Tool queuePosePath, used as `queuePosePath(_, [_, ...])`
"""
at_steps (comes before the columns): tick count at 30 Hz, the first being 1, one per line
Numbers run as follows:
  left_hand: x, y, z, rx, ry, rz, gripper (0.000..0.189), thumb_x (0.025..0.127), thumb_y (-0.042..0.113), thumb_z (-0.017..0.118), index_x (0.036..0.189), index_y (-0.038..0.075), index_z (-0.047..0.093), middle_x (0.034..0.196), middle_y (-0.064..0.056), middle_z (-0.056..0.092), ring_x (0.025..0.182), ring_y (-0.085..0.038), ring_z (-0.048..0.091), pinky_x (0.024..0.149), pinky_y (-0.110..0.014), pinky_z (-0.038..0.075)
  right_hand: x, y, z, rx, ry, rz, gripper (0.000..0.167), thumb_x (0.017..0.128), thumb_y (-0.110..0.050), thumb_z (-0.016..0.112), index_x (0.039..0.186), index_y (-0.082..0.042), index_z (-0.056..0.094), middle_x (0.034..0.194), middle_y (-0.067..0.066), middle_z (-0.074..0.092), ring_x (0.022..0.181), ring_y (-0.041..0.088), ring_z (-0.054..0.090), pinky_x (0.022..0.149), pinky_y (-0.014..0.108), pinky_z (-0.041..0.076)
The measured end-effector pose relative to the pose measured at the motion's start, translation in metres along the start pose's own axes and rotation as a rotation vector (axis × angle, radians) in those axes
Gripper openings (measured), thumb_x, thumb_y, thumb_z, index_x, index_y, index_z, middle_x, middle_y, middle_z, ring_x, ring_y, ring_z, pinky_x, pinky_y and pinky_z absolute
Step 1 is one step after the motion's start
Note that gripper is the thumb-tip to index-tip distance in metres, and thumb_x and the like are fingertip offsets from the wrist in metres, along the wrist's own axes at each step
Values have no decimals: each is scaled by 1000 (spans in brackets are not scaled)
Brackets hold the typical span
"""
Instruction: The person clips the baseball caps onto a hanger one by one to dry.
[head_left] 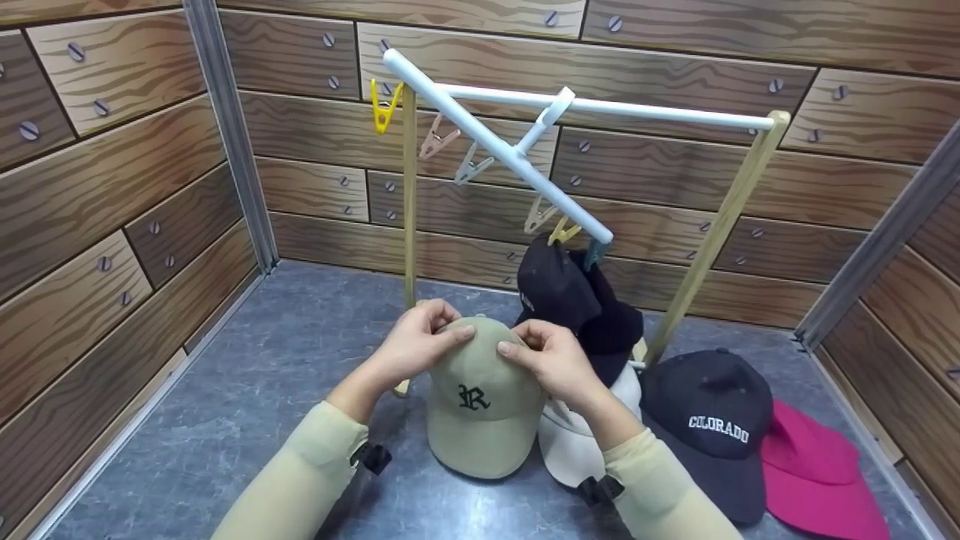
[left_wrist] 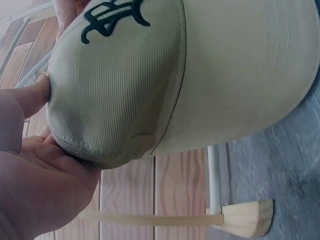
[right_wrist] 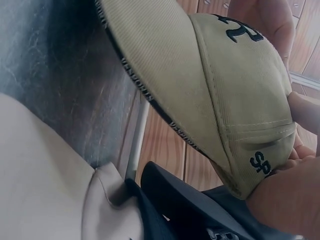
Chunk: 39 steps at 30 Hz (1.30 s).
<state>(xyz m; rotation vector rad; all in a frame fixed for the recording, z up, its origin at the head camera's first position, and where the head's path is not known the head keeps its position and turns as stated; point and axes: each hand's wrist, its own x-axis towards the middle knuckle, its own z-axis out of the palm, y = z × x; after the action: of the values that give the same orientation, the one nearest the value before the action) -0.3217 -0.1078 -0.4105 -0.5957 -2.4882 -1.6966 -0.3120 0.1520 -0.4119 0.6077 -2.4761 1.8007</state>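
Note:
A khaki baseball cap (head_left: 480,435) with a dark letter R on its front is held up between both hands, brim toward me and down. My left hand (head_left: 416,339) grips the crown's left side, thumb on the front and fingers behind. On the other side my right hand (head_left: 559,360) pinches the crown in the same way. The wrist views show the cap (left_wrist: 115,95) and its brim (right_wrist: 155,65) lifted off the grey surface. Beyond it, a black cap (head_left: 555,285) hangs from a yellow clip (head_left: 564,231) on a pale blue clip hanger (head_left: 517,157).
The hanger hooks over a rack's light blue rail (head_left: 660,112) between wooden posts (head_left: 720,232). Other clips dangle from it, including a yellow one (head_left: 384,109) at left. A white cap (head_left: 566,450), a navy COLORADO cap (head_left: 709,405) and a magenta cap (head_left: 817,465) lie at right.

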Motion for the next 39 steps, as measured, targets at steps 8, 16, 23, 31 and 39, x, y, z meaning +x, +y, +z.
queuePosePath(8, [2,8,3,-85,-8,30,23,107,28,79,112,8,70,77,1,61,70,-15,55,67,-33,48,1,-6,-10,-43,2,-38,21,101,-20,85,102,-1,76,90,4,77,78,16,66,70,29,54])
queuePosePath(16, [7,15,4,-103,15,35,22,104,26,82,108,8,71,77,2,61,72,-15,55,67,-32,48,4,-10,-18,-76,6,-52,21,99,-22,86,102,-3,77,89,2,76,77,16,65,69,29,53])
queuePosePath(23, [15,23,7,-136,39,48,23,103,24,83,106,7,68,78,2,60,71,-14,55,65,-31,48,8,-15,-25,-76,21,-63,21,100,-20,86,103,-2,77,89,4,76,76,16,64,68,28,53])
queuePosePath(31, [24,32,8,-170,65,91,20,102,19,83,103,6,68,73,3,60,65,-11,54,60,-28,46,12,-23,-33,-67,31,-74,22,100,-21,86,105,-2,77,92,5,78,78,16,68,69,28,55])
queuePosePath(39, [31,44,8,-187,65,111,20,103,21,83,106,7,69,77,0,71,67,-12,62,61,-28,52,16,-33,-41,-66,44,-100,21,101,-19,85,104,-1,77,92,6,79,78,16,69,68,27,55])
